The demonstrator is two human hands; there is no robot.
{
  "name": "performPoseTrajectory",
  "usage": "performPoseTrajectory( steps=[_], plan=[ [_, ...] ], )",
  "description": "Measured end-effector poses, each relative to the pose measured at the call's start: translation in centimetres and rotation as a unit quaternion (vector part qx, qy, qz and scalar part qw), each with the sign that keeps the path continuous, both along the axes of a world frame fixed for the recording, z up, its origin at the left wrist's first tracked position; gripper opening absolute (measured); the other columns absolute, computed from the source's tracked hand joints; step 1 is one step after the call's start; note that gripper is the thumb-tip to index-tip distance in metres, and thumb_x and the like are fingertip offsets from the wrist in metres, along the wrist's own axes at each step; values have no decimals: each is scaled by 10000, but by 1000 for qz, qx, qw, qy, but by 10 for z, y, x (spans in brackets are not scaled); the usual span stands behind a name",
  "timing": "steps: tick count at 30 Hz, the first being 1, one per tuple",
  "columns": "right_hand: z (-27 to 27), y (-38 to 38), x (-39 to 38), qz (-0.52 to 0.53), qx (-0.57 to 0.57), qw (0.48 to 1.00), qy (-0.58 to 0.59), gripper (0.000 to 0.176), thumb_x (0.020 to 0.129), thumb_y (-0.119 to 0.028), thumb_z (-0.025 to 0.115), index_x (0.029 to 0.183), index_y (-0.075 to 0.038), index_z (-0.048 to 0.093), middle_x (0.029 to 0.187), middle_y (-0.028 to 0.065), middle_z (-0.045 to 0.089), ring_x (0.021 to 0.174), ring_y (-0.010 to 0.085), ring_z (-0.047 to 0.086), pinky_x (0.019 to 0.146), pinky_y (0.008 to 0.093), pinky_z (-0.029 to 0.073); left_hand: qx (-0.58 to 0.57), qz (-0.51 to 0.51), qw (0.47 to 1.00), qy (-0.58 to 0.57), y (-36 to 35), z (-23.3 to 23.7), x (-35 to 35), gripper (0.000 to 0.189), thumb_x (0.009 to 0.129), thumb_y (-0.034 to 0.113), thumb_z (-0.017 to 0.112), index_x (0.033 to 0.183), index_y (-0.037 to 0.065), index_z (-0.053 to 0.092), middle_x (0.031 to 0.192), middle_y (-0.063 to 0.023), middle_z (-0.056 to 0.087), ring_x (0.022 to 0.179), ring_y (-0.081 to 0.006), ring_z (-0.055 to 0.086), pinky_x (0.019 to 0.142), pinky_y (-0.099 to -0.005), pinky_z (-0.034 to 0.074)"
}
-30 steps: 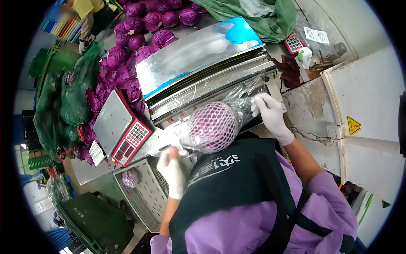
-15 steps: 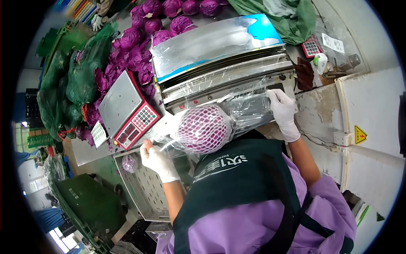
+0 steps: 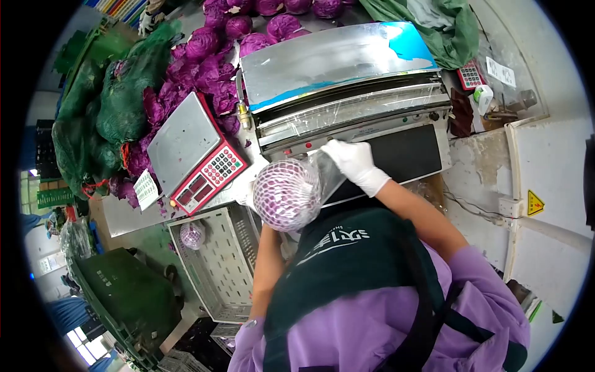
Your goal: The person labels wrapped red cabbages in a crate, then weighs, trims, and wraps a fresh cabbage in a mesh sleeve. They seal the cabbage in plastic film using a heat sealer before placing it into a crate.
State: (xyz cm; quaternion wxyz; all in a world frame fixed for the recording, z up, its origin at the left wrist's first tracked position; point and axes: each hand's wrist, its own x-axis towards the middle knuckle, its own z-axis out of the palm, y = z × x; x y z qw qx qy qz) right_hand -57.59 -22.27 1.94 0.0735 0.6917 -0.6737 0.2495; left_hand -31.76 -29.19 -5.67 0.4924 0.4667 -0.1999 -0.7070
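Stretched wide a second ago, the clear plastic film [image 3: 323, 172] is being closed over the net-sleeved purple cabbage [image 3: 286, 193] by the white-gloved right hand [image 3: 353, 162], pinching it at two o'clock; the left hand [image 3: 249, 196], at eight o'clock, is being hidden, its grip untellable.

A red cabbage [image 3: 286, 194], round and deep purple, sits inside a white foam net [image 3: 273, 186] whose diamond meshes cover all of its visible surface. It is held up off any surface, just in front of the front left corner of the wrapping machine [image 3: 347, 93], at the left end of that machine's black plate. Clear cling film [image 3: 322, 173] lies crumpled and glossy over the cabbage's machine-facing side, drawn tight across the net and gathered under the gloved right hand [image 3: 353, 162].
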Motion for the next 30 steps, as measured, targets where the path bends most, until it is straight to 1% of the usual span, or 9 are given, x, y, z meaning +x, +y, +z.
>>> performPoseTrajectory(
  steps=[8,11,13,16,18,21,26,29,30],
  plan=[
    [-8,-32,54,54,19,992,-114,82,837,-192,565,875,-128,598,687,54,639,593,247,657,516,370,516,32,-114,963,244,-14,118,-45,300,966,182,580,703,37,579,641,-17,580,581,-112,531,586,-275,474],
    [-8,-36,55,100,-58,956,-271,222,776,-189,660,983,-109,676,796,73,698,643,254,674,564,342,530,83,-83,984,135,-3,202,-59,319,966,219,590,700,43,579,643,-28,597,575,-121,551,590,-276,491],
    [30,-43,56,172,-125,925,-314,244,727,-162,710,963,-105,682,805,73,694,641,243,665,567,333,515,79,-99,981,-143,-20,200,-55,331,916,343,644,784,39,636,706,-51,641,617,-140,616,621,-301,536],
    [76,-51,51,251,-190,932,-181,240,716,-168,717,941,-92,681,785,47,662,615,188,623,545,321,487,-348,-350,830,-259,-53,164,-34,230,940,211,608,1105,51,597,895,-68,635,803,-160,629,750,-298,538],
    [130,-58,43,321,-231,904,-166,225,767,-207,723,962,-101,686,696,16,599,552,181,561,510,321,447,-232,-458,825,-238,-51,190,-37,283,918,212,612,1127,26,656,996,-93,698,927,-187,655,867,-309,507],
    [183,-63,34,377,-178,902,-110,190,771,-231,734,935,-141,699,670,4,583,548,171,564,502,300,435,-264,-520,812,26,-46,215,-21,432,938,262,595,1270,-11,566,1134,-117,664,1053,-227,636,953,-316,474],
    [216,-70,55,401,100,840,-351,180,724,-123,813,840,-51,694,731,41,643,631,134,610,590,268,455,-340,-596,727,-26,-53,220,-39,497,954,324,562,1319,-10,518,1218,-133,617,1130,-245,590,992,-353,456],
    [205,-78,73,480,121,734,-464,187,891,-159,668,1045,-59,703,954,110,673,887,180,620,810,311,479,-423,-566,701,-93,-50,205,-42,536,963,362,542,1348,-8,490,1268,-143,588,1177,-255,563,1015,-375,446],
    [199,-73,62,446,298,693,-482,277,947,-192,570,1156,-45,679,1090,118,672,999,223,608,938,334,451,-449,-544,701,-108,-44,199,-38,549,967,374,536,1357,-8,480,1284,-146,579,1192,-259,554,1022,-383,442]
  ],
)
